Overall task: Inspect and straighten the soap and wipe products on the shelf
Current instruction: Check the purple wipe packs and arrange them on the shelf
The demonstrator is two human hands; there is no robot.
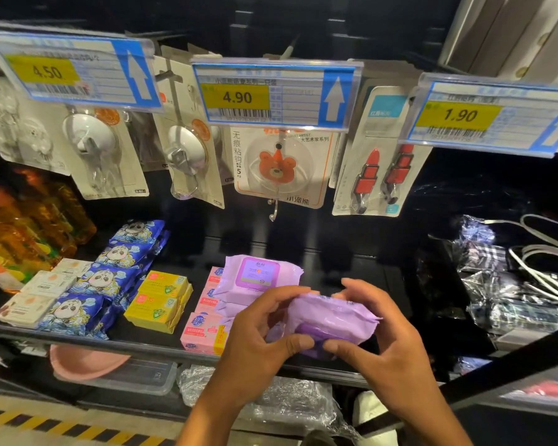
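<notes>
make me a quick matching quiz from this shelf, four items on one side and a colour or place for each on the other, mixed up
Items:
1 held wipe pack
2 panda packs
3 soap boxes right beside the panda packs
4 bear hook card

Colour or place:
a blue
b hangs under the 4.90 tag
c purple
d yellow

Pairs: 1-c, 2-a, 3-d, 4-b

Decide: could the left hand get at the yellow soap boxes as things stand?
Probably not at once: the left hand grips the wipe pack. The path to the yellow soap boxes looks open.
</notes>
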